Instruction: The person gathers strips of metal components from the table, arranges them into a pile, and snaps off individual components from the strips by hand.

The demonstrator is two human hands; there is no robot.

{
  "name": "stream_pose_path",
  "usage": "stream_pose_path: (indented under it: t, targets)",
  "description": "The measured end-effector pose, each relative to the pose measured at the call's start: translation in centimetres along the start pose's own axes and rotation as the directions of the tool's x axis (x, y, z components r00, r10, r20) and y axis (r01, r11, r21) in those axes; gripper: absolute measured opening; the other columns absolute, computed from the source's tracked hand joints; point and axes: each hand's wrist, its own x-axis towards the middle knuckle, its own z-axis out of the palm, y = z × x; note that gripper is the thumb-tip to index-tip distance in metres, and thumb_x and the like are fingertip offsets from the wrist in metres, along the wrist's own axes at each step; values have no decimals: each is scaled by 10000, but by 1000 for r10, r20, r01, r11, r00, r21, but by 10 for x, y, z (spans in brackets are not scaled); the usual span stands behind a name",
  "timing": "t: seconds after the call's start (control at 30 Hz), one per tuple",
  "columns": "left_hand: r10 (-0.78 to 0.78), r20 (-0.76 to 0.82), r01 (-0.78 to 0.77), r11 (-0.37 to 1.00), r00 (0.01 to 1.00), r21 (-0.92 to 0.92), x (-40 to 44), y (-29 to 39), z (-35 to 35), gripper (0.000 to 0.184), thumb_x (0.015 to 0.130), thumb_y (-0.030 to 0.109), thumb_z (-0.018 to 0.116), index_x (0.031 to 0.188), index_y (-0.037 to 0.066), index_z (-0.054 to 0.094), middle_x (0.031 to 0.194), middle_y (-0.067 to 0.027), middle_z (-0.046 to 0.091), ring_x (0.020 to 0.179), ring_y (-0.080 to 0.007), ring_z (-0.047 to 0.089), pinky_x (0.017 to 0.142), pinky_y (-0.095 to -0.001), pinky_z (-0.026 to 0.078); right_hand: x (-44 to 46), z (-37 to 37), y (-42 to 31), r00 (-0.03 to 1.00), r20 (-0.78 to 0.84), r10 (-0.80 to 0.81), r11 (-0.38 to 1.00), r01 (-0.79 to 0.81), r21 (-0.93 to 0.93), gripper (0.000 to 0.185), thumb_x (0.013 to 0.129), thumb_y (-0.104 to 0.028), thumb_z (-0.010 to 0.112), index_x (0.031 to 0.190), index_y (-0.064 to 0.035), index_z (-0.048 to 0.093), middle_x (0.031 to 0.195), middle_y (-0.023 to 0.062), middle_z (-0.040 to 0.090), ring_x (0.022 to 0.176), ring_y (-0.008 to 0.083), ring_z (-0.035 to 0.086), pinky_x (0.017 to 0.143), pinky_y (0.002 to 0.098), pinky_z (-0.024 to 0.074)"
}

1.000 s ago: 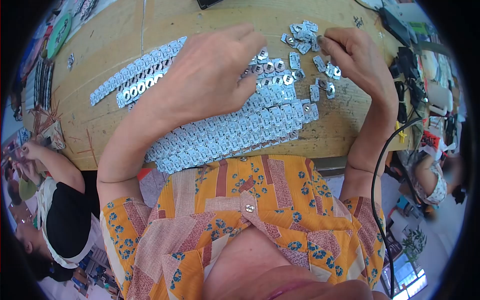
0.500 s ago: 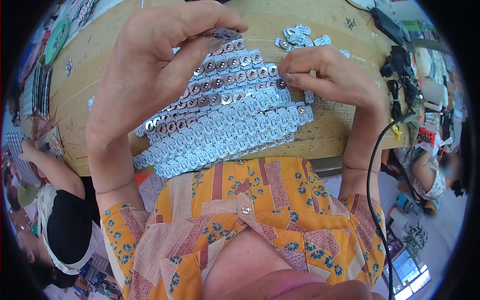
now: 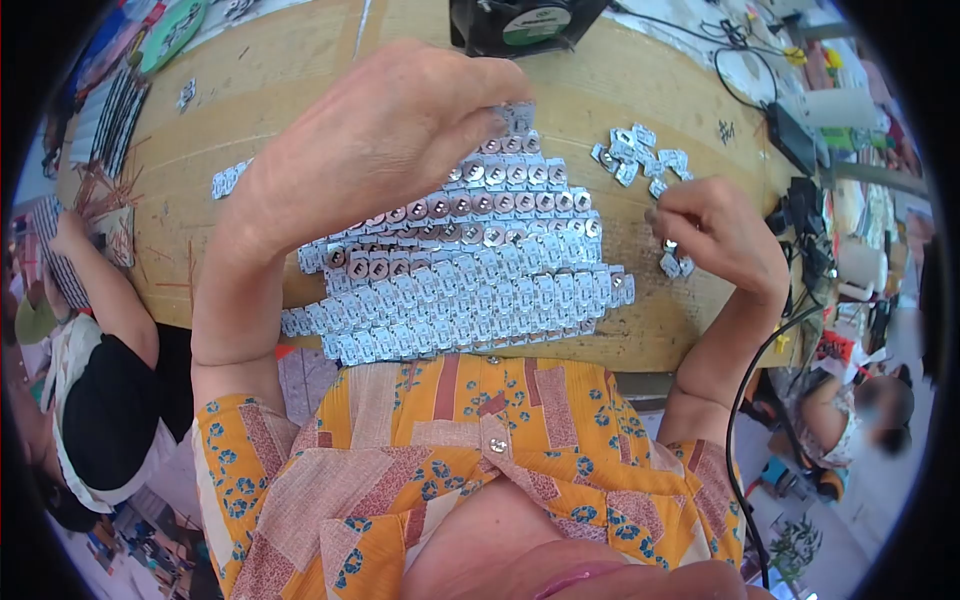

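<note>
My left hand (image 3: 385,145) is closed, with thumb and fingers pinching a small circuit board (image 3: 516,118) at the top of the laid-out boards. Below it, rows of small white circuit boards (image 3: 470,290) lie close together, partly overlapping; the upper rows carry round silver discs (image 3: 520,174). My left hand and forearm hide part of the rows. To the right of the rows, my right hand (image 3: 715,235) has its fingers curled together; whether anything is in them I cannot make out. Close by is a small heap of loose boards (image 3: 632,152), with a few more (image 3: 676,262) beside the fingers.
A black device (image 3: 525,25) with a green-and-white label stands at the table's far side. Black cables (image 3: 740,60) lie at the back right, and one cable hangs by my right arm. Thin reddish sticks (image 3: 165,245) lie at the left. Another person (image 3: 110,400) sits at the left.
My right hand has moved away from the end of a row, rightward to the loose boards. My left hand stays at the top of the rows. The camera view has shifted, showing the black device.
</note>
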Motion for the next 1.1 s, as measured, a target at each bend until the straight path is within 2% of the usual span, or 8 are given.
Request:
stream_pose_path:
  t: [0.07,0.13,0.3,0.47,0.6,0.8,0.9,1.1]
  targets:
    - [-3,19,3,1000,1000,23,1,-2,5,249,908,49,655,1150,-11,666,818,-153,658,725,-232,675,672,-358,525,12,9,6,978,-208,-29,964,82,251,157,864,-109,603,825,28,671,784,131,654,697,284,620,670,406,478]
    - [-25,33,25,1000,999,12,0,-2,11,249,908,54,654,1147,-13,665,823,-154,660,736,-229,687,678,-358,532,33,18,7,892,-305,-334,934,357,19,153,862,-111,612,823,24,674,843,115,679,766,287,628,728,408,478]
    - [-249,195,309,861,949,-405,14,0,15,245,923,61,656,1154,-18,679,837,-69,700,722,-121,681,635,-267,541,14,-4,18,984,-39,-176,984,175,-25,137,867,-93,620,833,23,684,845,112,702,858,302,644,854,387,479]
    - [-257,330,406,731,908,-548,21,5,22,221,931,64,656,1130,-21,704,833,-10,707,649,-58,637,580,-208,516,19,18,-16,915,-398,-62,796,286,533,164,983,-61,583,912,52,678,778,78,672,756,130,646,664,283,493]
    - [-209,356,385,744,911,-547,17,7,28,202,925,60,657,1100,-22,716,798,-9,696,618,-56,622,560,-205,494,28,34,-18,879,-394,-268,829,419,371,166,980,-48,580,873,55,655,753,85,655,679,149,635,611,290,488]
    - [-201,382,393,748,902,-535,19,7,23,175,915,59,659,1055,-27,719,760,-18,676,606,-55,600,573,-218,491,24,33,-18,904,-413,-113,746,352,565,185,977,-57,576,848,53,653,731,89,647,654,157,628,592,295,481]
    - [-182,379,380,737,908,-559,17,7,27,166,912,56,655,1040,-30,716,753,-25,673,610,-60,600,575,-224,489,25,30,-24,894,-357,-270,848,397,352,199,972,-49,569,822,52,653,736,90,657,655,152,629,588,296,484]
    - [-142,342,327,748,929,-578,17,8,25,159,914,45,645,1035,-34,711,776,-34,680,617,-66,607,583,-230,497,23,25,-28,873,-436,-218,771,428,473,185,949,-15,555,814,64,652,723,92,652,637,154,627,582,295,483]
